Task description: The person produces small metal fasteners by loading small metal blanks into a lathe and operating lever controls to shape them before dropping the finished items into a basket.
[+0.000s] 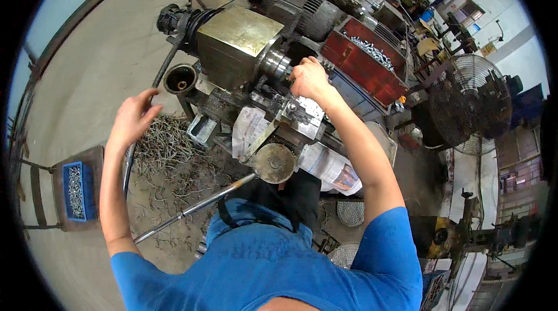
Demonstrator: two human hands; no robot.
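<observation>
My right hand [311, 80] is at the front of the round metal chuck [275, 65] of a small lathe-like machine. Its fingers are bent together close to the chuck face, and whatever they pinch is hidden beneath them. Off to the left, my left hand [132, 116] hovers over or rests on a long dark lever bar [164, 64], thumb and fingers apart. The bar passes under that hand; whether they touch I cannot tell. A brass-coloured cover [240, 30] tops the machine's headstock. Below the chuck are the oily tool slide [290, 110] and a round metal disc [274, 163].
A red metal bin [363, 58] of small metal parts stands behind my right hand. A blue crate [74, 191] of similar parts sits at far left. Curled scraps [168, 139] cover the floor. A steel rod [195, 207] crosses before me; a caged fan [471, 102] stands right.
</observation>
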